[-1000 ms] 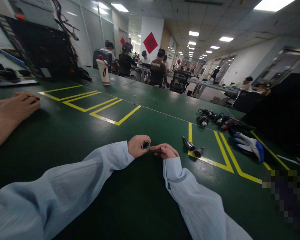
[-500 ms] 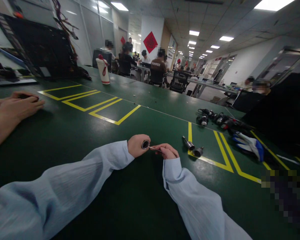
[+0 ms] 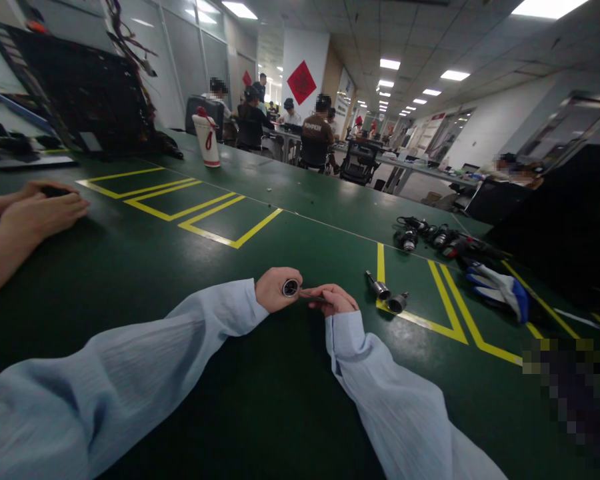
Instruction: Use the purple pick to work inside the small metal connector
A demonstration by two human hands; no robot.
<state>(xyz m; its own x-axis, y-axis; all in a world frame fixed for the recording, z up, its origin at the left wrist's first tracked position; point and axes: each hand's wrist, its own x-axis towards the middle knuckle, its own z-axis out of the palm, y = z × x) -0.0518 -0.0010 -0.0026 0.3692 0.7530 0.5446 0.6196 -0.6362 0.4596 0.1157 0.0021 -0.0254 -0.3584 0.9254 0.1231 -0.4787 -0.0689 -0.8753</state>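
Note:
My left hand point(image 3: 274, 291) is closed around a metal hole saw point(image 3: 290, 288), its round open end turned toward me. Between the fingertips of my right hand point(image 3: 339, 300) is pinched a thin metal rod point(image 3: 312, 297), which points at the hole saw; whether its tip touches the saw I cannot tell. Both hands are just above the green table point(image 3: 260, 393). To the right of my right hand lie two more metal pieces shaped like hole saws, one with a shank point(image 3: 379, 287) and a darker one point(image 3: 397, 303).
A co-worker's hands point(image 3: 43, 212) hold something dark at the left. Blue-white gloves point(image 3: 497, 287) and black power tools point(image 3: 435, 237) lie on the right. A white tumbler point(image 3: 207, 140) stands farther back. Yellow tape point(image 3: 207, 237) marks the tabletop. A large dark panel point(image 3: 75, 93) stands at back left.
The thin rod has tilted slightly in my right fingers, and the hole saw's open end faces me a little more. Both hands stay in nearly the same place.

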